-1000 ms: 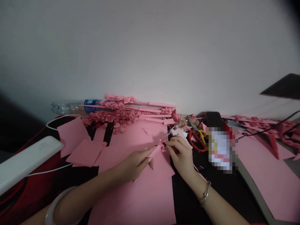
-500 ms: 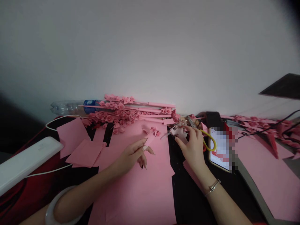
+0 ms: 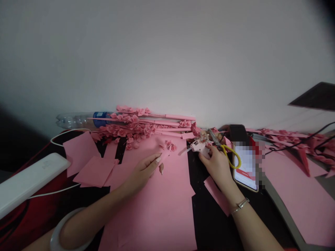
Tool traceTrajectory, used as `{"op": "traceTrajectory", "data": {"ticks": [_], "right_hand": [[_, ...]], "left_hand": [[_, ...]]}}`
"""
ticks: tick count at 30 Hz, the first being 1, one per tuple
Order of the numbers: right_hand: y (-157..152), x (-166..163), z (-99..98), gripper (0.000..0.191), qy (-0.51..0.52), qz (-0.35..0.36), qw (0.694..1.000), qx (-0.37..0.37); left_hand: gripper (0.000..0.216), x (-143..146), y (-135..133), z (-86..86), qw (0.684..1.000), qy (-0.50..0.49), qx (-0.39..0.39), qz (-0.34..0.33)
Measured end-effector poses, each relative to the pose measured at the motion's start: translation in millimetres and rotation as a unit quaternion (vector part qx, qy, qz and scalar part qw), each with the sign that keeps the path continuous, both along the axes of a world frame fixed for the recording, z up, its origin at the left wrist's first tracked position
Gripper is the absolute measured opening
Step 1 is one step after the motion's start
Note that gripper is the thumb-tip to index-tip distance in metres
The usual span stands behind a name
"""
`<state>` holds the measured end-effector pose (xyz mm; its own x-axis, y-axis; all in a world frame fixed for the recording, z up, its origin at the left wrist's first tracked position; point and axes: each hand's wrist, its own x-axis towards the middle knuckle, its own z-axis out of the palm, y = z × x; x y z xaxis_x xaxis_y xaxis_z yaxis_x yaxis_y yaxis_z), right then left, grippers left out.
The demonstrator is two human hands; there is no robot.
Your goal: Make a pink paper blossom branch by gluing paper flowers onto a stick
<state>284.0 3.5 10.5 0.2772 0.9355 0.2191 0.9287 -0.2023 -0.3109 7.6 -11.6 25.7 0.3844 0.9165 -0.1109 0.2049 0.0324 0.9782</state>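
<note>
My left hand (image 3: 149,166) is closed in a pinch on a small pink paper flower stem, with a few folded roses (image 3: 169,145) at its far end. It hovers over the large pink paper sheet (image 3: 157,209). To the right, my right hand (image 3: 215,160) curls round the back of a pale pink glue gun (image 3: 196,145), whose nozzle points left. The fingertips are partly hidden behind the handle. Touching distance from this hand lie scissors with yellow handles (image 3: 237,163).
Finished paper flower stems (image 3: 136,129) lie along the wall beside a plastic bottle (image 3: 75,120). Pink paper squares (image 3: 95,170) and a white power strip (image 3: 34,181) are at left. A phone (image 3: 246,167) and more pink sheets (image 3: 300,198) lie at right.
My right hand has shifted lower behind the glue gun, uncovering more of its body and the scissors. My left fingers have drawn closer together, and the roses moved slightly up and left.
</note>
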Motion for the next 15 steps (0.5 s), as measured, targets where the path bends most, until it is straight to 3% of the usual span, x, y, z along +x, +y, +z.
{"op": "traceTrajectory", "data": {"ticks": [6, 10, 12, 15], "right_hand": [[-1.8, -2.9, 8.8, 0.055, 0.102, -0.032, 0.994, 0.037], [-3.8, -3.7, 12.2, 0.055, 0.192, -0.031, 0.976, 0.097], [-3.5, -3.2, 12.5, 0.05, 0.28, -0.01, 0.952, 0.121], [-0.8, -1.6, 12.9, 0.043, 0.437, 0.016, 0.889, 0.138]], "left_hand": [[0.03, -1.5, 4.1, -15.8, 0.999, -0.034, -0.013, 0.035], [0.028, -1.1, 5.6, -16.1, 0.997, -0.052, -0.022, 0.047], [0.028, -0.3, 5.5, -14.2, 0.996, -0.07, -0.028, 0.048], [0.029, 1.1, 4.9, -13.0, 0.992, -0.096, -0.043, 0.067]]}}
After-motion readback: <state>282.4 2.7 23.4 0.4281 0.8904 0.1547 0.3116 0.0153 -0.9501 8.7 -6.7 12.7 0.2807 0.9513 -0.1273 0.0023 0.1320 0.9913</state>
